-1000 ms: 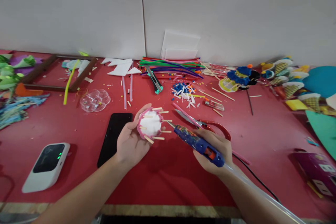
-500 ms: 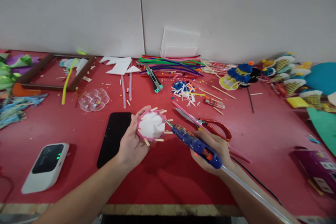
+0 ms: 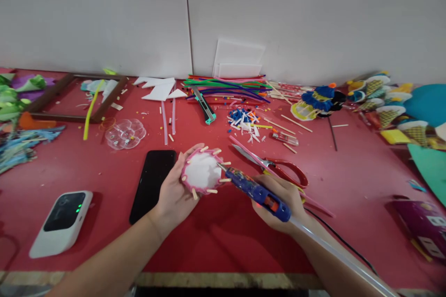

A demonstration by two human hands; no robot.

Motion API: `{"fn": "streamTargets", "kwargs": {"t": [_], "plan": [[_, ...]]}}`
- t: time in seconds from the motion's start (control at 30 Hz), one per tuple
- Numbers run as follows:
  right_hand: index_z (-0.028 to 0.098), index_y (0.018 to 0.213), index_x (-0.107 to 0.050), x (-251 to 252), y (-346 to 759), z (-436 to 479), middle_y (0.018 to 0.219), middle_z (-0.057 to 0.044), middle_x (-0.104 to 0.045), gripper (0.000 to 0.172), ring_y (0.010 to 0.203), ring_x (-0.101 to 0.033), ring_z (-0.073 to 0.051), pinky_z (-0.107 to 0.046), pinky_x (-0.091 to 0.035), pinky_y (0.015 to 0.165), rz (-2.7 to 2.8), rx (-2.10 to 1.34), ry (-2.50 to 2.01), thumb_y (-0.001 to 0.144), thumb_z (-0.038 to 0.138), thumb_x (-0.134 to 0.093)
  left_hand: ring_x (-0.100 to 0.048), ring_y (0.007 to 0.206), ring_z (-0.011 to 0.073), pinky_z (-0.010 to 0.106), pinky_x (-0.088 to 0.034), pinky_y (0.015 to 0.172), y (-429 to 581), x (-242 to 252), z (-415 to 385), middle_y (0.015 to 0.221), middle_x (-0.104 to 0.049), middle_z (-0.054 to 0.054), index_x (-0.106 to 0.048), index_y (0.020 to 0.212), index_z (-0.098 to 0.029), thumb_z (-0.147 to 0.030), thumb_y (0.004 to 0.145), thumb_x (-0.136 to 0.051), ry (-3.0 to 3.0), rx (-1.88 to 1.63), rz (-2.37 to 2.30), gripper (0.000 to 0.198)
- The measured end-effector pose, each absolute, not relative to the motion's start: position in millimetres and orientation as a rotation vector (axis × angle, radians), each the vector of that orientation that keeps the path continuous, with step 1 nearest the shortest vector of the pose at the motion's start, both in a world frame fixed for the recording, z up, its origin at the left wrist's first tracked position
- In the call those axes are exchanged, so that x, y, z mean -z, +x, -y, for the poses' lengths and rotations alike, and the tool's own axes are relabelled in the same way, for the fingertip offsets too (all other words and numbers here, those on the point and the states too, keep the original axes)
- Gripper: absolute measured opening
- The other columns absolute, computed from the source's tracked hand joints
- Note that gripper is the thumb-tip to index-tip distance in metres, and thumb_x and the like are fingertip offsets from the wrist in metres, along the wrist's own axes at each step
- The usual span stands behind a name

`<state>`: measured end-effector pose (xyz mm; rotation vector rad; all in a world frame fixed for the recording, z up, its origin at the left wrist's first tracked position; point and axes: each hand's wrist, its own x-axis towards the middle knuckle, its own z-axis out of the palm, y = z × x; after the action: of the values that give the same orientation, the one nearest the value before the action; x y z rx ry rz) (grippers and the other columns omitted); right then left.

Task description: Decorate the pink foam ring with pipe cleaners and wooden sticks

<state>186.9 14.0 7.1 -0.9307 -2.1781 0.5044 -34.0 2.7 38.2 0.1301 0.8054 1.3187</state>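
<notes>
My left hand (image 3: 176,192) is closed around the edge of a small round white disc (image 3: 201,171) with a pink rim and several short wooden sticks around it. In my right hand (image 3: 278,202) is a blue hot glue gun (image 3: 256,190), with a long clear glue stick (image 3: 334,250) running out of its back. The gun's metal nozzle is at the disc's right side, among the sticks; whether it touches is hard to tell. Scissors with red handles (image 3: 287,171) and a pink pipe cleaner (image 3: 318,205) lie beyond and beside my right hand.
A black phone (image 3: 151,185) and a white device with a screen (image 3: 61,222) lie at left. Farther back are a clear flower-shaped tray (image 3: 125,133), a utility knife (image 3: 205,106), pipe cleaners (image 3: 226,83) and cut scraps (image 3: 244,120). A black cord (image 3: 343,241) trails at right.
The glue gun's nozzle has shifted slightly left and down, farther over the disc's right edge. The disc has tilted a little in my left hand.
</notes>
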Motion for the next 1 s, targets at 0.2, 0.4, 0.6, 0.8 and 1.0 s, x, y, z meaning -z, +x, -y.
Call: {"fn": "streamTargets", "kwargs": {"t": [0.2, 0.4, 0.6, 0.8, 1.0], "plan": [[0.025, 0.096, -0.053, -1, 194, -13, 0.072, 0.002, -0.066, 0.028, 0.057, -0.064, -0.015, -0.025, -0.052, 0.052, 2.11, -0.504, -0.946, 0.07, 0.017, -0.057, -0.071, 0.093, 0.0238, 0.033, -0.062, 0.068, -38, -36, -2, 0.118, -0.07, 0.013, -0.067, 0.11, -0.014, -0.035, 0.098, -0.038, 0.195, -1.403, -0.877, 0.038], [0.024, 0.093, -0.053, -10, 201, -22, 0.067, 0.0, -0.064, 0.024, 0.057, -0.064, -0.017, -0.026, -0.05, 0.051, 2.163, -0.458, -0.856, 0.07, 0.016, -0.053, -0.072, 0.073, 0.0196, 0.033, -0.061, 0.068, -41, -31, -3, 0.097, -0.076, 0.011, -0.071, 0.1, -0.013, -0.042, 0.095, -0.045, 0.239, -1.346, -0.905, 0.039], [0.024, 0.091, -0.054, -14, 206, -29, 0.068, -0.001, -0.064, 0.016, 0.056, -0.063, -0.017, -0.027, -0.049, 0.051, 2.253, -0.528, -0.799, 0.076, 0.027, -0.051, -0.072, 0.086, 0.0226, 0.032, -0.057, 0.08, -40, -26, 2, 0.1, -0.076, 0.013, -0.073, 0.096, -0.011, -0.048, 0.092, -0.052, 0.299, -1.266, -0.829, 0.042], [0.023, 0.086, -0.052, -11, 205, -28, 0.066, -0.001, -0.061, 0.013, 0.054, -0.058, -0.015, -0.026, -0.047, 0.05, 2.294, -0.544, -0.824, 0.075, 0.029, -0.049, -0.071, 0.094, 0.0246, 0.032, -0.054, 0.085, -38, -25, 4, 0.1, -0.076, 0.013, -0.074, 0.095, -0.011, -0.044, 0.092, -0.052, 0.29, -1.234, -0.83, 0.04], [0.024, 0.086, -0.05, -12, 203, -27, 0.065, 0.001, -0.06, 0.013, 0.054, -0.059, -0.015, -0.026, -0.048, 0.049, 2.288, -0.483, -0.81, 0.075, 0.03, -0.049, -0.071, 0.094, 0.0262, 0.035, -0.055, 0.085, -37, -26, 3, 0.097, -0.077, 0.013, -0.075, 0.093, -0.011, -0.038, 0.091, -0.053, 0.315, -1.211, -0.812, 0.036]]}}
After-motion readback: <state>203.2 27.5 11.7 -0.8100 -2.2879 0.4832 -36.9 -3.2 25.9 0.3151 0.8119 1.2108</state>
